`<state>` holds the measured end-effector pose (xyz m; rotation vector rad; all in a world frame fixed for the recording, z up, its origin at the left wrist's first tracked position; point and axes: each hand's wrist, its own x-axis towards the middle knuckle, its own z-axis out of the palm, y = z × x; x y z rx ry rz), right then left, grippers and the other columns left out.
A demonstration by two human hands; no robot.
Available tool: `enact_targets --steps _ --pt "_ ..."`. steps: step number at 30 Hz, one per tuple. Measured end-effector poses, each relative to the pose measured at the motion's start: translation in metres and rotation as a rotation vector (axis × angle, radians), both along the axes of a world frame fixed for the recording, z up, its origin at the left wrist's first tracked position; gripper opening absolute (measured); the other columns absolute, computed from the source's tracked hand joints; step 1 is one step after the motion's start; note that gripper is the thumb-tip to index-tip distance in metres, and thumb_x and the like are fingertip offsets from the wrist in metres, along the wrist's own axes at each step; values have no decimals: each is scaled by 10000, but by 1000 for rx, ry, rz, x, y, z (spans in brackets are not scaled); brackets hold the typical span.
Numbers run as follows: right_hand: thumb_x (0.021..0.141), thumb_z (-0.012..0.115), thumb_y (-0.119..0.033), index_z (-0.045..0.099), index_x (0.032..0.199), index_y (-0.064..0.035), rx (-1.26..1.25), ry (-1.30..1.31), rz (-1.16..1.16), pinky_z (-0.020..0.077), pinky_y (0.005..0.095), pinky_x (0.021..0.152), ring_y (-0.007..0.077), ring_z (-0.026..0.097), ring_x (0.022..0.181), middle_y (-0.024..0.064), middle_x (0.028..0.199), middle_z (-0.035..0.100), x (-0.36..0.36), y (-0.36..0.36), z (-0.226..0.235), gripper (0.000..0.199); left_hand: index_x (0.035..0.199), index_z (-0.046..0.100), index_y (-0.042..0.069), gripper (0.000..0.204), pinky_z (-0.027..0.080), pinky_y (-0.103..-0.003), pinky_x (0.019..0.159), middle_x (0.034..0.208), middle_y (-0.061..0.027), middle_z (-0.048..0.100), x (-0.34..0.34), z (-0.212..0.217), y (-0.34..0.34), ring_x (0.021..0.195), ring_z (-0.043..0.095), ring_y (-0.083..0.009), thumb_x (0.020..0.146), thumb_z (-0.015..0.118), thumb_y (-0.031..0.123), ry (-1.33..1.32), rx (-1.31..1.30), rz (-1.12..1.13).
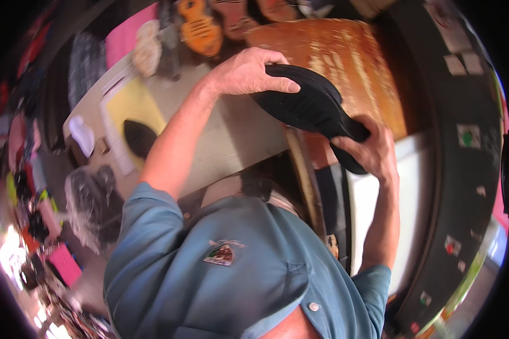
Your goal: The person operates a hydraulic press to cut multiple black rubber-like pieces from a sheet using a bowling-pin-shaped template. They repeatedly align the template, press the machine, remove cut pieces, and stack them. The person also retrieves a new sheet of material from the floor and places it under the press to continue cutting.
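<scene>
As the left hand (246, 73) and right hand (376, 148) grip a black shoe sole (305, 103) between them, handling appears unfinished (it is raised, not yet set down).

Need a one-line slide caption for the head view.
Left hand on the broad end, right hand at the narrow waist: a black shoe sole held near a worn brown board.

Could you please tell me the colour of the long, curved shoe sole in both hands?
The shoe sole is black, best seen in the head view.
</scene>
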<state>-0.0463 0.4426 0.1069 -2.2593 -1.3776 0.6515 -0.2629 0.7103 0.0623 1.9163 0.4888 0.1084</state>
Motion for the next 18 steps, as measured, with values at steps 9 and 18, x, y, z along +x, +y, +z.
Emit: enact_targets --steps 9,18 --pt "812 947 -411 731 1257 93 -251 438 203 612 366 888 233 778 980 203 1053 805 -150 70 -79 706 1381 673 -3 501 496 -336 1086 1306 -69 724 -221 -110 -74 1254 647 -169 1012 806 308 -516 -819 1005" --pt "978 812 -446 642 1352 115 -355 791 399 552 318 743 150 671 796 120 903 734 -338 141 -152 695 1446 625 -17 574 524 -361 1043 1379 -140 696 -356 -127 -17 1238 658 -221 1116 619 453 -374 -265 1527"
